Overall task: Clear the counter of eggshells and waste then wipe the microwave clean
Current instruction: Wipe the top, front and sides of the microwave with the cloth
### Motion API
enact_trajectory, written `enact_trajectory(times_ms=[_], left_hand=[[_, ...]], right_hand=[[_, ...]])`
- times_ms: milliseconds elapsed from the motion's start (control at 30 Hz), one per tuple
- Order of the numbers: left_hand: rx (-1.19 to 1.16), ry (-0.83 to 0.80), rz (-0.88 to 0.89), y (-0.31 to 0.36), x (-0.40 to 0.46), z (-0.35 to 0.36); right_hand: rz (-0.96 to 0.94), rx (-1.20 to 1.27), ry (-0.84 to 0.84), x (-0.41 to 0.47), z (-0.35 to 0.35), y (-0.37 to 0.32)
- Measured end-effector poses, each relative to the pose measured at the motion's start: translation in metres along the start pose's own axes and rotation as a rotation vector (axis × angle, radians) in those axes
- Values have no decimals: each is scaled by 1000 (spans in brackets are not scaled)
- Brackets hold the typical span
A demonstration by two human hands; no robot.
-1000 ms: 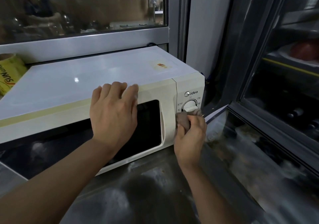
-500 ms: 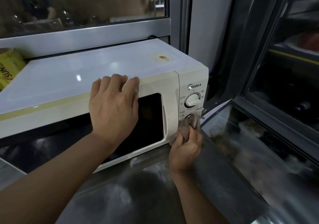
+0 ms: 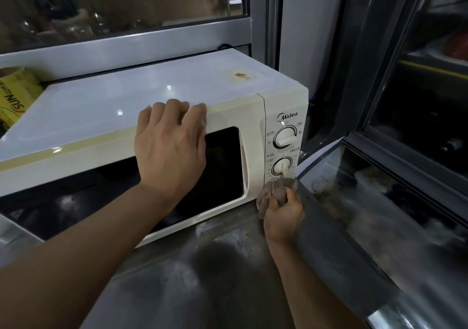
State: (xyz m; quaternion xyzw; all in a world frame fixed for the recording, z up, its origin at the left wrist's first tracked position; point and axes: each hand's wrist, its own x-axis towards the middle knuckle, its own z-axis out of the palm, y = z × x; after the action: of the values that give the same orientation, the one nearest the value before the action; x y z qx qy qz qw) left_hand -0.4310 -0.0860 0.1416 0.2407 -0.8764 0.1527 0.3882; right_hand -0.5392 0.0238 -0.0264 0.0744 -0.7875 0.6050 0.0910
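On steel counter (image 3: 228, 290): cream boxy Midea microwave (image 3: 177, 95), left hand (image 3: 171, 148) draped flat over top front edge; right hand (image 3: 283, 217) gripping crumpled grey-brown cloth (image 3: 274, 189) against lower control panel

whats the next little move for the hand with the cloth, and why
Probably a sideways sweep along the bottom edge of the control panel, then left onto the door frame. The right hand holds the bunched cloth at the panel's lower corner, just under the lower dial, while the left hand rests on the microwave top edge, steadying it. The door front looks unwiped from here.
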Motion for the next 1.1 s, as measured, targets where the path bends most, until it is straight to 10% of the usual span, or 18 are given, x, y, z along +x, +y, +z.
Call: enact_trajectory(times_ms=[500, 867, 1100], left_hand=[[4, -39, -24, 3, 1, -3], [7, -4, -29, 3, -2, 1], [14, -8, -29, 2, -2, 1]], right_hand=[[-93, 240, -72, 89, -37, -38], [315, 176, -112, 60, -10, 30], [207, 206, -155, -14, 13, -2]])
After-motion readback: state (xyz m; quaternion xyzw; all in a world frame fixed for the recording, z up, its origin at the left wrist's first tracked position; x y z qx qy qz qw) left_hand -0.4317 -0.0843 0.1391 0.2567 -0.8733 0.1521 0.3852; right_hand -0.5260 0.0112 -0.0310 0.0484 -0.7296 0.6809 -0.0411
